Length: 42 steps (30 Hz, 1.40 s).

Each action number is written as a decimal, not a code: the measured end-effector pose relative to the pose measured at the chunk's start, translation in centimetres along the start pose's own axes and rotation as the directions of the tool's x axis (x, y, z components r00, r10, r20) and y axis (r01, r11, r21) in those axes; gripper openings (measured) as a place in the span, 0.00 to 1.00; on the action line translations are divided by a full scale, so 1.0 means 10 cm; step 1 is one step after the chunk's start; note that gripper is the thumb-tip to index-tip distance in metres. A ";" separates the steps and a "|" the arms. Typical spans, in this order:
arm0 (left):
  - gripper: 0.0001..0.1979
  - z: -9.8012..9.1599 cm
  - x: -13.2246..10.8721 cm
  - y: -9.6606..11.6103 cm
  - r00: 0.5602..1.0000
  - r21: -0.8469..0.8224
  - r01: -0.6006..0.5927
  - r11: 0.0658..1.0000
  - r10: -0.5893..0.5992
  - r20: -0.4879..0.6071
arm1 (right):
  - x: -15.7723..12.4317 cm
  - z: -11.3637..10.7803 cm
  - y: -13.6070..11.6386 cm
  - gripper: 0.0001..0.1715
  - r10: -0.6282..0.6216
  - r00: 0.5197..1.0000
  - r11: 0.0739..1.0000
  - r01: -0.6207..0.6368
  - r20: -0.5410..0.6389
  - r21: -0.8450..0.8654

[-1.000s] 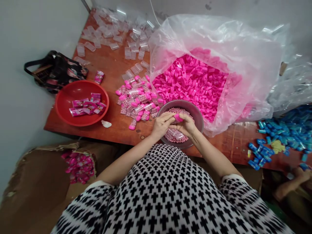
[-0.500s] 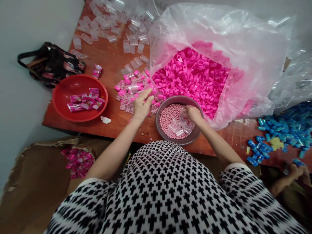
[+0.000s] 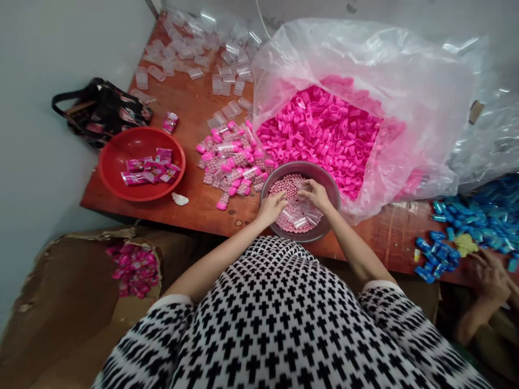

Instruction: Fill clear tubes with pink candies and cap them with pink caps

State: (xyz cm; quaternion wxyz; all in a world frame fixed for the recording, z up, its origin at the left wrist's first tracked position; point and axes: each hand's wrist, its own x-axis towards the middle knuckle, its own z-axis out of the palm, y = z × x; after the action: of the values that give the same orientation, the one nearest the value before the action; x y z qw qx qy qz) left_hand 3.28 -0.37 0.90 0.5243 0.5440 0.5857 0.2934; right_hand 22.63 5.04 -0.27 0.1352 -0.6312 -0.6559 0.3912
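Observation:
A dark grey bowl (image 3: 334, 186) holds small pink beads (image 3: 290, 186) and several clear plastic containers (image 3: 300, 220). My left hand (image 3: 272, 208) reaches over the bowl's left side, fingers closed together near the beads; anything in them is too small to make out. On the right side of the bowl, my right hand (image 3: 316, 195) is curled with thumb and fingers around what looks like a clear container. Left of the bowl lies a pile of bead-filled containers with pink caps (image 3: 237, 159). Behind it, a large clear plastic bag (image 3: 425, 92) spills loose pink caps (image 3: 324, 129).
A red bowl (image 3: 109, 183) with pink packets (image 3: 152, 170) stands at the left, beside a black floral bag (image 3: 105, 111). Empty clear containers (image 3: 194, 54) lie at the back. Blue containers (image 3: 440, 256) and another person's hands (image 3: 492, 275) are at the right. A cardboard box (image 3: 60, 302) stands below left.
My left hand has come from the capped pile, right and down, to the bowl. My right hand has shifted slightly within the bowl. The other person's hands have moved toward the table.

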 end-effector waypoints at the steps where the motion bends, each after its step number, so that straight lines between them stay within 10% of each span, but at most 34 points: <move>1: 0.19 0.04 0.03 0.01 1.000 -0.060 0.023 0.998 -0.023 -0.002 | -0.05 -0.03 -0.02 0.20 -0.062 0.998 0.985 0.060 0.013 0.162; 7: 0.08 0.24 0.05 0.11 0.995 -0.511 0.096 0.854 -0.095 0.030 | -0.31 -0.01 -0.31 0.27 -0.075 0.991 0.799 0.127 -0.112 0.588; 11: 0.06 0.24 0.05 0.12 0.970 -0.316 -0.084 0.945 0.005 -0.242 | -0.36 0.17 -0.45 0.25 0.136 0.971 0.827 -0.001 -0.199 0.562; 15: 0.03 0.17 0.08 0.04 0.959 -0.140 -0.052 0.989 0.010 -0.284 | -0.26 0.29 -0.50 0.24 -0.051 0.976 0.965 0.103 -0.214 0.240; 20: 0.09 -0.07 0.01 -0.16 0.983 -0.220 0.027 0.975 -0.066 -0.171 | 0.16 0.23 -0.38 0.24 -0.239 0.954 0.858 0.295 0.183 -0.421; 23: 0.14 -0.23 -0.08 -0.27 0.972 -0.339 0.054 0.939 -0.127 -0.197 | 0.43 0.23 -0.29 0.21 -0.183 0.880 0.730 0.420 0.438 -0.540; 33: 0.21 -0.45 -0.15 -0.32 0.943 -0.485 0.075 0.871 -0.221 -0.250 | 0.39 0.69 -0.26 0.10 -0.209 0.719 0.837 0.482 0.663 -0.258; 37: 0.17 -0.51 -0.16 -0.30 0.951 -0.283 0.004 0.959 -0.091 -0.297 | 0.24 0.56 -0.13 0.16 -0.299 0.779 0.953 0.216 0.551 0.212; 42: 0.19 -0.38 -0.14 -0.15 0.992 -0.069 -0.059 0.996 0.050 -0.115 | 0.03 0.33 -0.13 0.19 -0.272 0.917 0.813 0.057 0.292 0.579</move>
State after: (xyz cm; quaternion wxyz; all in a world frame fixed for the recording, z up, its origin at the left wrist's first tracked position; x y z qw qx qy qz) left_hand -0.98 -1.18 0.97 0.5013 0.5229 0.5885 0.3590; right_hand 19.40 4.30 -1.60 0.2251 -0.4206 -0.5787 0.6615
